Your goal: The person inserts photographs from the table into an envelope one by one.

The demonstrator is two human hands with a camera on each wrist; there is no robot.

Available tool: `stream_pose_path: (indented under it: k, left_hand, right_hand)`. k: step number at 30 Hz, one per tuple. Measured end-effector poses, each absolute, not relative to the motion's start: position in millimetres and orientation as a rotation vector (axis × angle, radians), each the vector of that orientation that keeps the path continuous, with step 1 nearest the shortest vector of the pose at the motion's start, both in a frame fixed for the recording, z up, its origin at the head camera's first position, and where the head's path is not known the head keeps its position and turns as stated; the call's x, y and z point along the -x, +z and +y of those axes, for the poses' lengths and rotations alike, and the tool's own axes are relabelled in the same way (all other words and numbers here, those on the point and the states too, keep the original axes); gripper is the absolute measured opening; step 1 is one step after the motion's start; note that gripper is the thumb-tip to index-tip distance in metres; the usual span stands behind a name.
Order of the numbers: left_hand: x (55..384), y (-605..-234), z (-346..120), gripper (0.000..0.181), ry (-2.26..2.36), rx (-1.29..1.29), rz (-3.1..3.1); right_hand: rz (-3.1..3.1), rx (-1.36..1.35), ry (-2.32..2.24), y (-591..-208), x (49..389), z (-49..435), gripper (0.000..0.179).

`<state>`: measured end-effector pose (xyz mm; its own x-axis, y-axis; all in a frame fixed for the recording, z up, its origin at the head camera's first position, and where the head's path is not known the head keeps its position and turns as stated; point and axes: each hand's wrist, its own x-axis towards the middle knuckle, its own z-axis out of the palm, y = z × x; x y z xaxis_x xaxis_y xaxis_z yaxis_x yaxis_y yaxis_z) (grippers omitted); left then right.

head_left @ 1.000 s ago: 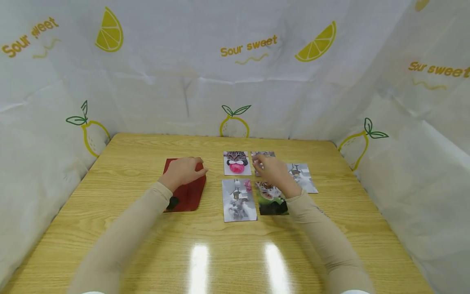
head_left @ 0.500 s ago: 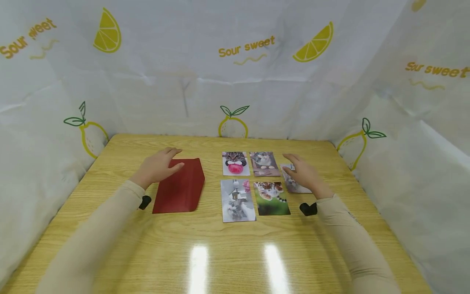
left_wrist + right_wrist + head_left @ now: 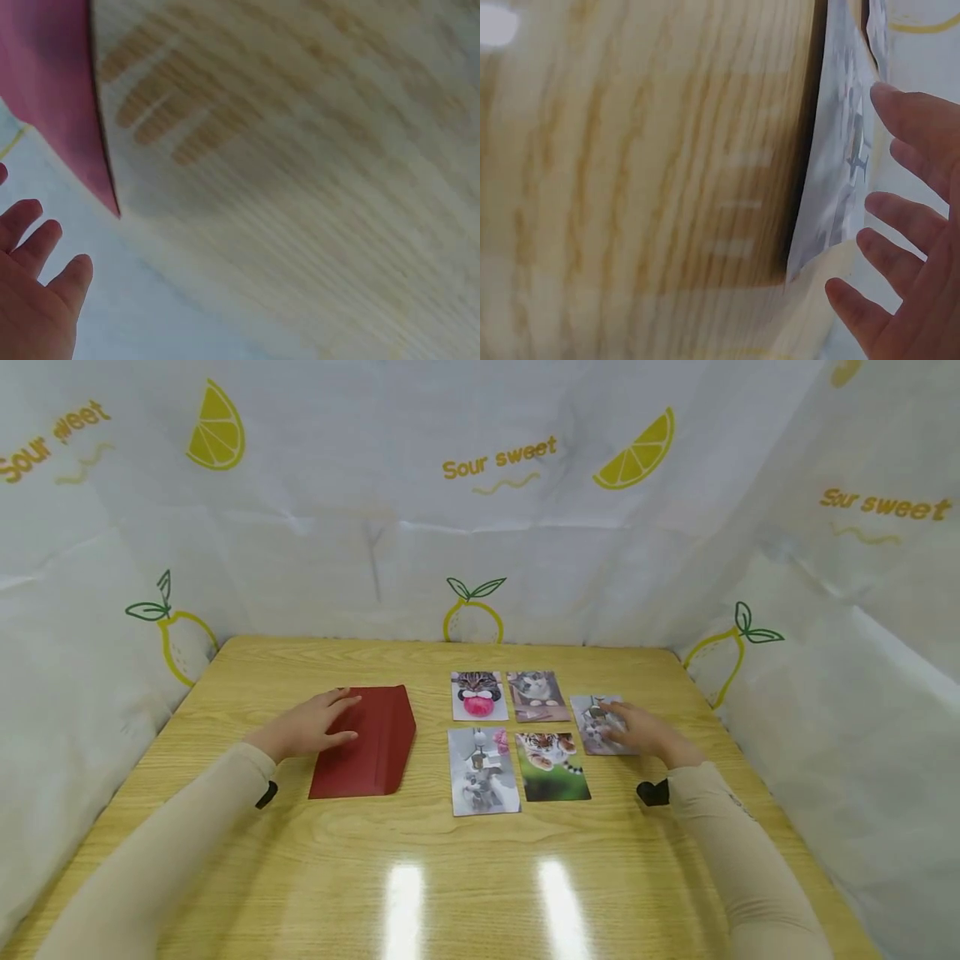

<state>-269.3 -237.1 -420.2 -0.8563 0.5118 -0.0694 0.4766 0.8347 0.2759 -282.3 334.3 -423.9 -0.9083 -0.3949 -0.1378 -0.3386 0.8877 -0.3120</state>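
Observation:
A red envelope (image 3: 360,747) lies on the left of the wooden table, its pointed flap side to the right. My left hand (image 3: 307,725) hovers over its left edge, fingers spread, holding nothing; the left wrist view shows that hand (image 3: 41,292) apart from the envelope (image 3: 56,82). On the right, my right hand (image 3: 647,732) is above a grey cat card (image 3: 592,739) and covers its right part. Loosely spread fingers face the card (image 3: 836,157) in the right wrist view; whether a fingertip touches it I cannot tell.
Several photo cards lie mid-table: a cat with a pink ball (image 3: 480,700), a cat at a ledge (image 3: 537,696), a tall grey cat card (image 3: 483,777) and a tiger cub card (image 3: 553,772). A white lemon-print curtain (image 3: 330,560) stands behind the table (image 3: 480,893).
Both hands have moved apart. My right hand went from the ledge cat card to the rightmost card and came lower; my left hand drew left from the middle of the envelope.

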Motion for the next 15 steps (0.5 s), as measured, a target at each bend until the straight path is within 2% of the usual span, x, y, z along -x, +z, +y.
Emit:
stream_pose_path:
  k: [15]
  left_hand:
    - [268.5,-436.5,-238.3,0.078,0.382,-0.73,2.672]
  right_hand:
    - [2.806,0.552,-0.444,-433.1,281.0,338.7,0.057]
